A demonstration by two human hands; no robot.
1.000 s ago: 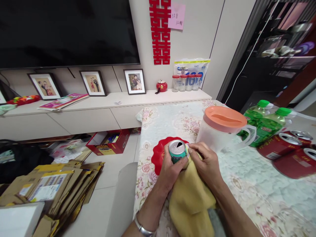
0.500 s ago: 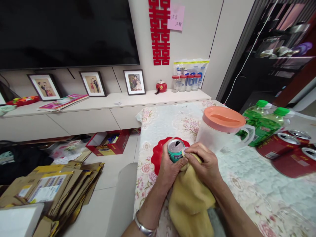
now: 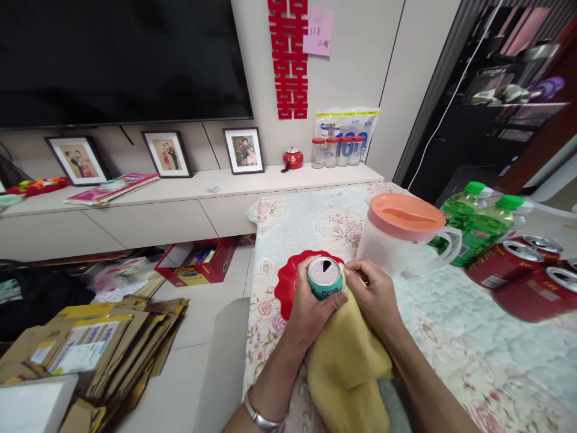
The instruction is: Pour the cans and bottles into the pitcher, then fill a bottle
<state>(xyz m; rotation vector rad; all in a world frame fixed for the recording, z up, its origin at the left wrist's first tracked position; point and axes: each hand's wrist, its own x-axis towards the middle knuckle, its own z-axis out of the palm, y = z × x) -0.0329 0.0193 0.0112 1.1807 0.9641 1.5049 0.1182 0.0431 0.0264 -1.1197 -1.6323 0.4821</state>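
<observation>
Left hand (image 3: 310, 313) curled round the teal can (image 3: 323, 291), thumb across its near side; from my distant seat the fingers behind it are mostly hidden. Right hand (image 3: 375, 296) is close in at the can's right flank, thumb and forefinger pinching an edge of the yellow cloth (image 3: 345, 361), its other fingers bent and not clearly readable to me.

I take the red dish (image 3: 285, 290) as my landmark. The can covers the right part of that dish in my view; I judge it held up rather than set down, though I can't tell how high. Its long axis stands near upright, top tipped slightly toward me, with the opened mouth showing. The left hand is the nearer, already bearing the can, and the right hand meets it from the right, so as I judge it everything turns on that narrow meeting of cloth and can wall just below the rim.

From the dish, the cloth's folds hang down on the near right side, between the forearms. Right of the dish stands the lidded pitcher (image 3: 383, 248); well beyond that, farther right, I see green bottles (image 3: 489, 227) and red cans (image 3: 503, 264).
</observation>
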